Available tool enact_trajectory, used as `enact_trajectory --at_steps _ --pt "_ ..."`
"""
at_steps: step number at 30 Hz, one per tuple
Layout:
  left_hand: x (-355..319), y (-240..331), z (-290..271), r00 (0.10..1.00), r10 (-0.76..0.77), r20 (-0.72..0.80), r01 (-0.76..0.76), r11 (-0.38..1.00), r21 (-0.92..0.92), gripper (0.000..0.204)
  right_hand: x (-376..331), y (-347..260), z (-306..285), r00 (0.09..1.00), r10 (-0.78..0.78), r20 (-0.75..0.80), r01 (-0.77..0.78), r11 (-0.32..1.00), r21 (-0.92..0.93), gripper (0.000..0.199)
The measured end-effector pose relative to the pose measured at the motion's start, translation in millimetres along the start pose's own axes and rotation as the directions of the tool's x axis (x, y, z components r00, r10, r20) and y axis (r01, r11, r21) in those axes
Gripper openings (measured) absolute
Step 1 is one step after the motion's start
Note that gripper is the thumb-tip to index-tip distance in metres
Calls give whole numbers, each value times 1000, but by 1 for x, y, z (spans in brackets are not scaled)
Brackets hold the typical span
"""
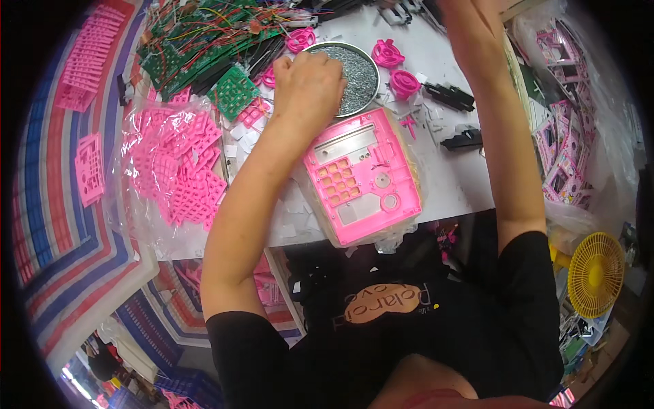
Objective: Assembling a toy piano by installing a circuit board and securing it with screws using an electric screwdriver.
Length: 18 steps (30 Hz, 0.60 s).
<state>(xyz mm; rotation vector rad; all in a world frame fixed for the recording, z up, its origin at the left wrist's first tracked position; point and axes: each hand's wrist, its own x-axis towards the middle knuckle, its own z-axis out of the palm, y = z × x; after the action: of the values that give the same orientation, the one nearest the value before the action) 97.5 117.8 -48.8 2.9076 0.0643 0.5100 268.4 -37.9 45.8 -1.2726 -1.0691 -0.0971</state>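
My left hand [308, 85] rests at the left side of a round metal tin [377, 68] filled with small silvery screws [354, 85]. Its fingers are curled together, and whatever they may hold is hidden. My right hand [471, 17] reaches to the top edge of the view, where its fingers are cut off. Below the tin lies a pink plastic housing [400, 180], inside face up, with a keypad of square openings, a metallic strip and round holes. Clear plastic wrap [412, 228] shows under it.
Green circuit boards with wires [204, 51] pile up at the back left, beside a bag of pink keypad parts [180, 163]. Pink round parts [405, 84] and black pieces [449, 96] lie right of the tin. A bag of printed pink panels [565, 150] and a yellow fan [596, 275] are at right.
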Motion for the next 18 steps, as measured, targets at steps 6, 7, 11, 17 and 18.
enact_trajectory --at_steps 6,7,11,17,18 --pt "8 0 -7 996 75 51 -77 996 50 16 50 -39 33 884 340 321 -335 940 -72 53" --pt "7 -1 -7 998 70 -4 -70 996 58 17 49 -47 33 850 334 407 -370 929 12 52" --pt "9 -7 -4 999 -5 46 1 995 101 22 33 -37 39 856 208 474 -351 906 237 51" --pt "-24 30 -47 993 17 -117 -34 989 -143 23 -46 -81 12 888 363 283 -438 854 280 50" --pt "-40 43 -54 994 16 -104 -37 978 -205 21 -57 -92 10 869 412 274 -484 822 300 49"
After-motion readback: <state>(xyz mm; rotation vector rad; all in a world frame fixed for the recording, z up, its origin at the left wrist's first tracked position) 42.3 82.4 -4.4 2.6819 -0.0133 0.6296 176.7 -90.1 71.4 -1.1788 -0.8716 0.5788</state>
